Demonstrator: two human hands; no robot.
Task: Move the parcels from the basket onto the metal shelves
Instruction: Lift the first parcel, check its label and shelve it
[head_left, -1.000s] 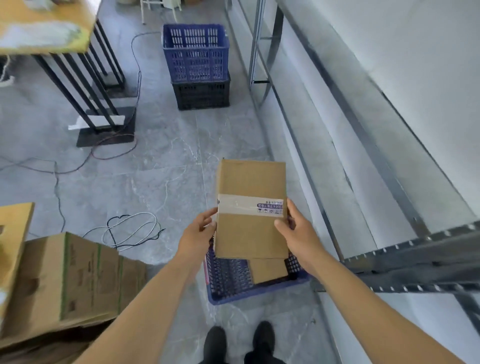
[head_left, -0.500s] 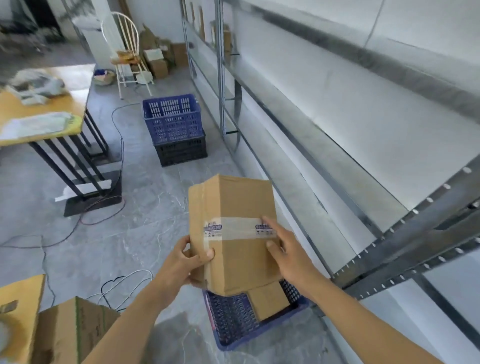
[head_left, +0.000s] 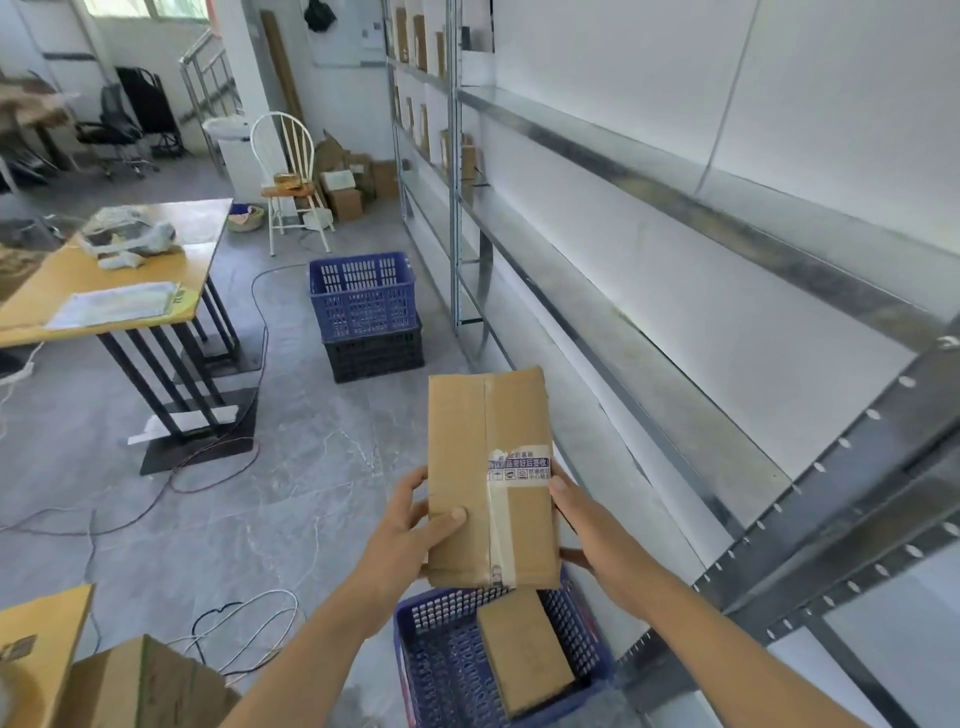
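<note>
I hold a taped brown cardboard parcel (head_left: 488, 478) upright in front of me, above the blue basket (head_left: 447, 670). My left hand (head_left: 415, 525) grips its left edge with the thumb on the front face. My right hand (head_left: 582, 514) grips its right edge, fingers wrapped behind. A second, smaller parcel (head_left: 522, 652) lies inside the basket at my feet. The metal shelves (head_left: 675, 374) run along the wall on my right, their near levels bare.
A stacked blue and black crate (head_left: 366, 317) stands on the floor ahead, next to the shelf upright. A yellow table (head_left: 104, 291) is at the left, cables trail over the floor, and cardboard boxes (head_left: 135, 686) sit at the lower left.
My view has lifted from the floor toward the room and shelves. The parcel has risen higher above the basket and turned, so its tape now runs lengthwise. Both hands still hold it.
</note>
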